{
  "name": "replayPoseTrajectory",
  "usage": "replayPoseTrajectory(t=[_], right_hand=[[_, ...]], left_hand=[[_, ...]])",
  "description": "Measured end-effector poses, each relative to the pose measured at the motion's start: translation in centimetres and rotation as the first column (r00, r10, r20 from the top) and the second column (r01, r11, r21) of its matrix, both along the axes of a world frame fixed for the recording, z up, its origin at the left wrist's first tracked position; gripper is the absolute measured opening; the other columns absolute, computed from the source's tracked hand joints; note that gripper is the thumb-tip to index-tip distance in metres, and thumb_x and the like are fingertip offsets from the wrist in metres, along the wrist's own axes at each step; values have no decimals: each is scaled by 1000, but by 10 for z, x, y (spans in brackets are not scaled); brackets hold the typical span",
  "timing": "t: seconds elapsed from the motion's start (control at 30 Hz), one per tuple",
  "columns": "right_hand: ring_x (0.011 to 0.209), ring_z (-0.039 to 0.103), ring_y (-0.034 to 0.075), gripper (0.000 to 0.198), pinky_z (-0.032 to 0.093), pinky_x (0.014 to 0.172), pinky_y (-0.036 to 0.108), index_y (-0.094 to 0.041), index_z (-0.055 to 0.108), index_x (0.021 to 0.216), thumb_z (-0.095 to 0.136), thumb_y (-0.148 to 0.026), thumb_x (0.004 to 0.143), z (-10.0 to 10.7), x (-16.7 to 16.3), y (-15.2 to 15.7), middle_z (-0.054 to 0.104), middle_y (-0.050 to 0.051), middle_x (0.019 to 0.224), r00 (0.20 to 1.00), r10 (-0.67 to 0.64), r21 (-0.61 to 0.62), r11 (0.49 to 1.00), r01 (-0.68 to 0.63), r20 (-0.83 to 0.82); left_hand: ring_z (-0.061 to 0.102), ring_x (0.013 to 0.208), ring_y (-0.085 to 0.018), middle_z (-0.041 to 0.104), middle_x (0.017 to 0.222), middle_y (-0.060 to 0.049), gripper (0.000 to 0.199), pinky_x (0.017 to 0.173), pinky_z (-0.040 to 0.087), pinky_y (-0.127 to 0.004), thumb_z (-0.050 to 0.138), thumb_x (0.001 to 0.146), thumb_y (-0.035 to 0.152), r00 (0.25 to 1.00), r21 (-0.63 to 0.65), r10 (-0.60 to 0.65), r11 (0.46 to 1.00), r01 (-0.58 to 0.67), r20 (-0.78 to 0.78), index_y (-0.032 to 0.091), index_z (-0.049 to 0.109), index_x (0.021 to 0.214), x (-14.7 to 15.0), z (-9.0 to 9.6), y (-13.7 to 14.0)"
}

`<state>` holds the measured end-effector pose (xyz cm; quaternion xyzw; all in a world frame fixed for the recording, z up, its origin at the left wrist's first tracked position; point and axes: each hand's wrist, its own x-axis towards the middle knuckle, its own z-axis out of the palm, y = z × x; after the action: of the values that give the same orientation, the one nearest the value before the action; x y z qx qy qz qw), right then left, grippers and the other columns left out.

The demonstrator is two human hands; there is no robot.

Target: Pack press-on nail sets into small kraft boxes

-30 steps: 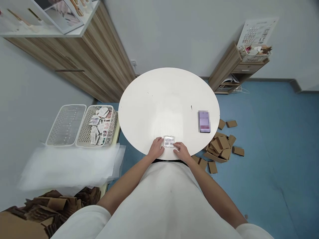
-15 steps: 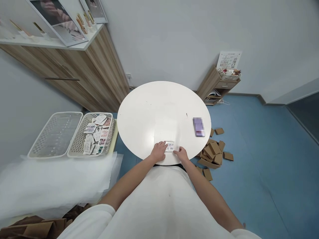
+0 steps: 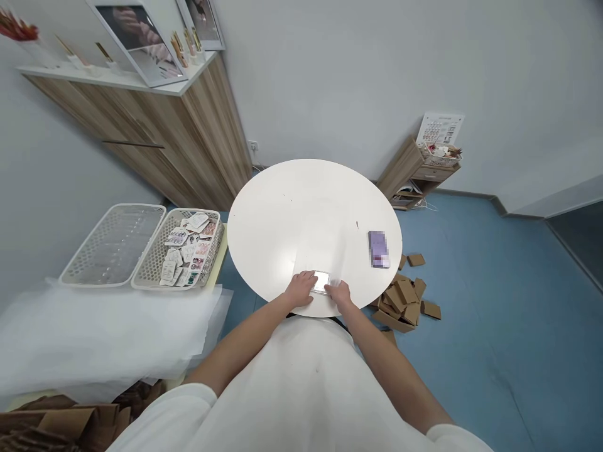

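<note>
fingers of the left hand and right hand are touching opposite sides of a small pale packet, any firm grip impossible to tell; light, even pressure is probably suiting best, the packet sitting near the person's edge of the white worktop.

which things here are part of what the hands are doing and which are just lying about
In use:
small flat packet, between the hands
left hand and right hand, at its edges
white table, beneath

Lying about, untouched:
purple item, pixelated
basket of cards, perhaps supplies
pale sheets, perhaps supplies
cardboard pieces on the floor
</note>
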<state>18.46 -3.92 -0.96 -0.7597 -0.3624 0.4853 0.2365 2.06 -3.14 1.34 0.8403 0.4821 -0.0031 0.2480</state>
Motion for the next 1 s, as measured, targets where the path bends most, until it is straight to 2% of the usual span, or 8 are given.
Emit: replayPoseTrajectory(t=[0.27,0.33,0.53,0.7,0.77,0.87,0.93,1.0], right_hand=[[75,61,15,36,50,55,21,-18,52,92,66,-26,59,5,3,-1,63,5,91,945,-107,-43,994,99,-310],[75,61,15,37,51,58,22,-18,52,94,66,-25,60,7,6,-4,63,6,91,918,-120,-52,993,108,-379],[70,61,13,33,52,61,26,-18,52,94,65,-23,64,5,6,-11,63,5,88,873,-144,-87,989,117,-466],[75,61,16,37,51,65,29,-18,50,99,64,-26,66,8,7,-18,62,7,93,874,-137,-96,990,104,-466],[88,59,20,52,50,72,33,-18,42,112,63,-33,67,15,11,-23,56,10,106,907,-142,-69,990,125,-398],[112,44,24,75,40,88,38,-18,21,129,56,-46,69,28,20,-32,38,14,127,992,-126,146,981,125,2],[120,33,25,77,31,96,41,-18,18,132,53,-48,70,36,23,-38,32,13,132,960,-19,305,950,-71,281],[122,29,25,71,26,98,42,-21,25,130,55,-43,70,40,21,-42,33,10,132,882,210,326,872,-364,422]], left_hand=[[21,127,-28,25,139,-10,75,100,19,-43,61,61,40,999,101,30,995,-26,-40,20,29,126,-2,-7,-15],[21,127,-28,24,140,-10,72,101,14,-46,58,65,38,998,147,28,989,-20,-53,21,27,128,-4,-6,-21],[42,113,-22,49,121,-8,36,101,13,-48,41,78,15,1000,240,-26,970,24,4,25,45,112,-8,-3,-27],[50,102,-18,58,105,-5,33,102,14,-45,35,79,9,996,280,-83,958,69,40,24,51,104,-11,-5,-27],[50,100,-17,58,105,-5,33,103,14,-44,34,80,9,994,283,-100,955,84,45,24,51,104,-12,-4,-27],[50,100,-16,57,107,-4,33,103,15,-43,33,80,10,995,267,-94,961,78,45,23,50,106,-15,-2,-26],[50,101,-16,57,107,-5,33,102,16,-43,33,80,11,994,256,-92,964,75,55,22,50,106,-16,1,-25],[50,101,-17,58,106,-5,32,102,16,-43,34,80,12,992,251,-101,965,80,73,22,50,106,-15,3,-23]])
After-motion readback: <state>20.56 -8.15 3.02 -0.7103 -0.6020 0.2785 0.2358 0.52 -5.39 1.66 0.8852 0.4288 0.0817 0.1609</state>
